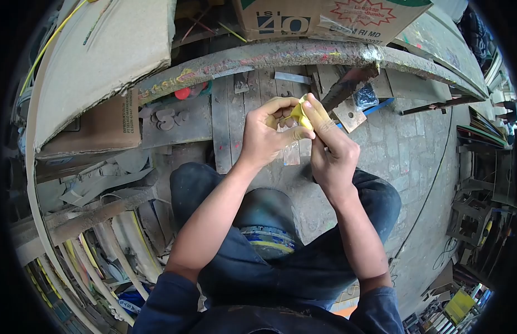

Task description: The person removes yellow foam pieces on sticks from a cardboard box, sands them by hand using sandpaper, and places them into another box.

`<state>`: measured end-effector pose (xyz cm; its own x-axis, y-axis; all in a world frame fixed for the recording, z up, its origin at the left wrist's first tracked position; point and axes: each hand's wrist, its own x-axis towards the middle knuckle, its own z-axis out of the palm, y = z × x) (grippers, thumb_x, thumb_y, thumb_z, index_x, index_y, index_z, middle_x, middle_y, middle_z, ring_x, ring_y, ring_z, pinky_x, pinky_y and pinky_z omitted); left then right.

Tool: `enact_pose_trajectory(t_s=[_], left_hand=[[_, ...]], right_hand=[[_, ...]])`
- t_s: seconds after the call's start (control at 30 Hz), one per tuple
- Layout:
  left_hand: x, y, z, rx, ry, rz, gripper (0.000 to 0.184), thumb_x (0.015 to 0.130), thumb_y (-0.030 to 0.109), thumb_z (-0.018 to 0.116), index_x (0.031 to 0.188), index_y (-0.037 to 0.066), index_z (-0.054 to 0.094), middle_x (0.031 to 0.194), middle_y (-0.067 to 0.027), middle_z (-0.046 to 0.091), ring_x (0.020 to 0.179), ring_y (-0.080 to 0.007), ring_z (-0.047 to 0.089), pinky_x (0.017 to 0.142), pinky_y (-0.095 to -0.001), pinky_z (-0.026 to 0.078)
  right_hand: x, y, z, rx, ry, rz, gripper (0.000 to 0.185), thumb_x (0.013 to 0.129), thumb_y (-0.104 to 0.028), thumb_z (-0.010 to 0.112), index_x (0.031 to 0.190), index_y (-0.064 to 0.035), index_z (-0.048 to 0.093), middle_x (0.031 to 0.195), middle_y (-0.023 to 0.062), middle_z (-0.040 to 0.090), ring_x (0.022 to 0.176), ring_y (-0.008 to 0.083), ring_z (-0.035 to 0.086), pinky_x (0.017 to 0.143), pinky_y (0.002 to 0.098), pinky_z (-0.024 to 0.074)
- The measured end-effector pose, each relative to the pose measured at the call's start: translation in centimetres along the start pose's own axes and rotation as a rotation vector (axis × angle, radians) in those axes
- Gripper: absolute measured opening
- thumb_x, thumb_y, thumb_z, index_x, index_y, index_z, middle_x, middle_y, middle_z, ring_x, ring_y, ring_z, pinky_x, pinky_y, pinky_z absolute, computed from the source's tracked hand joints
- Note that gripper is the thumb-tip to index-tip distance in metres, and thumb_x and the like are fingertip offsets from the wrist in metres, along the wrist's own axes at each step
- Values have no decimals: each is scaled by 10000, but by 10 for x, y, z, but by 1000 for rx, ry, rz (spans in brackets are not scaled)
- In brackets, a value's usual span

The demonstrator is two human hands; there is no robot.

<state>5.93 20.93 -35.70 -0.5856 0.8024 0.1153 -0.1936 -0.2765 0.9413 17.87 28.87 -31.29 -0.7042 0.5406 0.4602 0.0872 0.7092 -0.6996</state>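
A small yellow piece (306,121) is held up in front of me between both hands; its exact kind is hard to make out because fingers cover much of it. My left hand (264,131) pinches it from the left, thumb along its lower edge and fingers curled behind. From the right, my right hand (333,145) grips it, with the fingers stretched along its side. Both hands are above my lap, near the curved worn edge of the workbench (258,58).
Ahead stands a cardboard box (336,22); another box (89,131) is on the left. Flat rounded pieces (166,119) lie on a board. A wooden post (353,83) rises near my right hand. Below my arms is a dark bucket-like container (267,222). A cable (428,206) crosses the paved floor.
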Motion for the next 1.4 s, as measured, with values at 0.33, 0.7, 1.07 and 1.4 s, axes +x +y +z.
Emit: enact_pose_trajectory(t_s=[0.33,0.7,1.07,1.4], left_hand=[[-1,-4,5,-16,3,-170,466,730,158,808,1084,-49,587,979,-56,617,888,-84,581,768,-220,467],[-4,-1,13,44,-60,-47,556,692,198,831,1138,-27,586,1025,-68,610,974,-120,563,888,-272,444],[-4,10,5,125,-125,-48,664,593,76,856,1181,-16,564,1125,-80,597,1069,-156,543,958,-304,420],[-2,5,3,109,-176,36,660,595,104,864,1179,1,575,1139,-68,594,1094,-149,528,964,-300,397]], right_hand=[[-1,12,-5,206,-36,193,453,752,121,517,1151,-47,647,1301,212,512,1052,292,610,828,299,485],[5,22,-10,740,-28,522,252,820,-98,707,1010,6,577,1120,97,606,969,114,576,826,253,462],[9,26,-20,776,-138,428,243,745,-22,757,764,-17,515,1128,146,609,986,155,586,876,296,472],[9,28,-22,893,-112,498,273,739,58,732,703,-25,474,1091,224,629,891,138,615,774,260,508]])
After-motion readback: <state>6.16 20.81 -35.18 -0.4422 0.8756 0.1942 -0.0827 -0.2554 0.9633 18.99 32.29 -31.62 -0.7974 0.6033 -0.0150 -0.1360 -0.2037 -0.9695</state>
